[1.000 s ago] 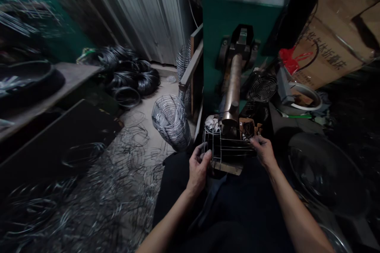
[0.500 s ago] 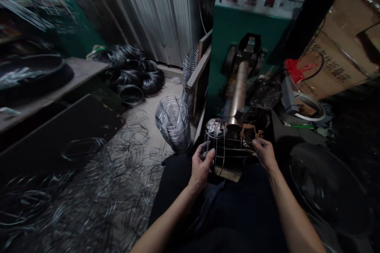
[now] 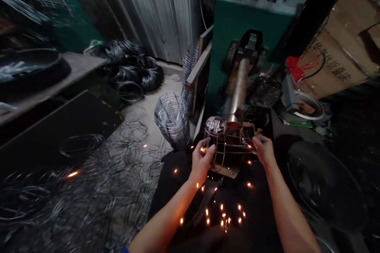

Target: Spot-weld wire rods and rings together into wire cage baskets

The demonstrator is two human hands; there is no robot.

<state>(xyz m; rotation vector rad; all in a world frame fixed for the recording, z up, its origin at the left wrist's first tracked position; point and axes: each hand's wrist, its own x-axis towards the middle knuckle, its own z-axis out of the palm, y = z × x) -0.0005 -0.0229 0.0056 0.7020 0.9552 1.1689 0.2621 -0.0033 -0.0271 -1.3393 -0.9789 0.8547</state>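
Note:
A wire frame [image 3: 223, 151] of thin rods and rings lies under the round metal electrode arm [image 3: 239, 91] of a green welding machine [image 3: 230, 19]. My left hand [image 3: 202, 158] grips the frame's left side, thumb and fingers closed around its wires. On the right, my right hand [image 3: 263, 148] pinches the far end of the frame's rods. Orange sparks [image 3: 223, 215] are scattered over my lap and forearms. Exactly where the arm's tip meets the wire is too dark to make out.
Nested wire baskets [image 3: 172, 120] stand on the floor left of the machine. Loose wire rings [image 3: 118, 182] litter the floor, and black wire coils [image 3: 130, 67] are heaped by the wall. At right are a metal bowl [image 3: 317, 116], a cardboard box [image 3: 332, 47] and a dark round basin [image 3: 323, 182].
Bright sparks have burst out beneath the metal arm and fly over my lap and the floor. Both hands keep their hold on the wire frame, almost in place. The view has shifted slightly.

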